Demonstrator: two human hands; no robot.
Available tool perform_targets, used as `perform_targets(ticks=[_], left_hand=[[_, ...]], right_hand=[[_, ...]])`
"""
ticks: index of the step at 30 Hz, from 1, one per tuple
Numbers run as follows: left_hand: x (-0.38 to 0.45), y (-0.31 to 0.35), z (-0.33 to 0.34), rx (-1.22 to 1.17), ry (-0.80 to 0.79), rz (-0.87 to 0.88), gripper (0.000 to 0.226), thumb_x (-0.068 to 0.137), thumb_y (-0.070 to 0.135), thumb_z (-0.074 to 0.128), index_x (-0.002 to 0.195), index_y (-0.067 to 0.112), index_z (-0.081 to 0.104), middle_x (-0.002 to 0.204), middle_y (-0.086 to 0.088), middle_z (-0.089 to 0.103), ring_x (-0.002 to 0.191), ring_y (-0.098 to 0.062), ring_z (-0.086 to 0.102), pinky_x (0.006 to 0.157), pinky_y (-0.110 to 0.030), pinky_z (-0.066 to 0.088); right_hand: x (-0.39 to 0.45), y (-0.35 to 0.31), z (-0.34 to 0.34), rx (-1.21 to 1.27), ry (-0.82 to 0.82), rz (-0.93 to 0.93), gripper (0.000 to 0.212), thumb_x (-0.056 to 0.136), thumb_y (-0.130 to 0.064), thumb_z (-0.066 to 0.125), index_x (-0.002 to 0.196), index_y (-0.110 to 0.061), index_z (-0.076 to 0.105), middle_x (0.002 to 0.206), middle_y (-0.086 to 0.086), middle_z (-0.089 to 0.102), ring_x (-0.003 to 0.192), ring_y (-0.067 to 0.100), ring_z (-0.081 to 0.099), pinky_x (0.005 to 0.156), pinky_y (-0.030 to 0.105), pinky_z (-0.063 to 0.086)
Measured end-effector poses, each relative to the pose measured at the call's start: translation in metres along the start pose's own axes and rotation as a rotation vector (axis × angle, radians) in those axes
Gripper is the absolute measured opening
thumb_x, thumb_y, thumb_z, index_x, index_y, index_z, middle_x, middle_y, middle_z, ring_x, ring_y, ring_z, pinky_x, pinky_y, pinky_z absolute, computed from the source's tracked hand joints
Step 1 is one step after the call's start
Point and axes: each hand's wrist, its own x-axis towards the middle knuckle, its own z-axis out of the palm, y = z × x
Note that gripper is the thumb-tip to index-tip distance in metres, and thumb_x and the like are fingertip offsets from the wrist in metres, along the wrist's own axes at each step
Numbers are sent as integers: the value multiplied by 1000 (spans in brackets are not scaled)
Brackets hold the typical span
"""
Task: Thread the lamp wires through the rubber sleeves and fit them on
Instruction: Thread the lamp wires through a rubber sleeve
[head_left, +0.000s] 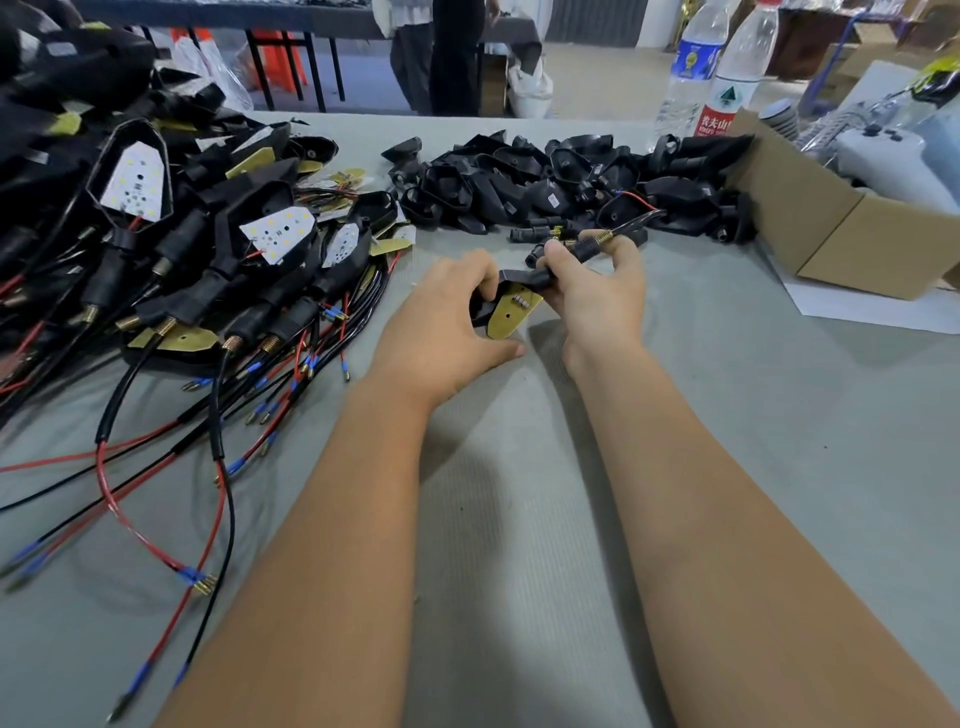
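A worker's two hands meet over the middle of the bench (519, 519), fitting one lamp unit (511, 306). The left hand (441, 317) curls round the lamp's black housing, its yellow board facing up; the right hand (597, 291) pinches the black rubber sleeve (571, 255), which runs up and right to a brass spring (598, 239), with the wires (636, 221) trailing on toward the far edge. Finished lamps (182, 234) lie heaped at the bench's left edge, empty housings (545, 182) along the far edge beside a cardboard box (831, 234) and two water bottles (717, 73). The risk, seemingly: the sleeve could stop short of its seat or the thin wires kink if pushed at an angle, since the grip is near the joint. Fingers hide that joint, so whether the sleeve is fully home cannot be told. The wire ends are lost among the housings.
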Motion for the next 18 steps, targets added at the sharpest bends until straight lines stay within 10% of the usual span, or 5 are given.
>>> perform_targets(ticks=[14, 18], left_hand=[[-3, 1, -1, -123, 90, -37, 23, 78, 21, 67, 96, 30, 54, 89, 10, 62, 82, -9, 57, 76, -36, 50], [1, 1, 1, -143, 103, -89, 18, 87, 23, 62, 105, 26, 65, 98, 10, 63, 86, -5, 57, 75, -14, 45]], right_hand=[[-7, -6, 5, -96, -2, -190, 32, 80, -10, 77, 97, -19, 51, 57, 1, 58, 67, 22, 64, 78, 48, 60], [-6, -7, 4, -62, -4, -193, 29, 83, -9, 75, 94, -18, 50, 53, -5, 59, 66, 16, 65, 72, 37, 61]])
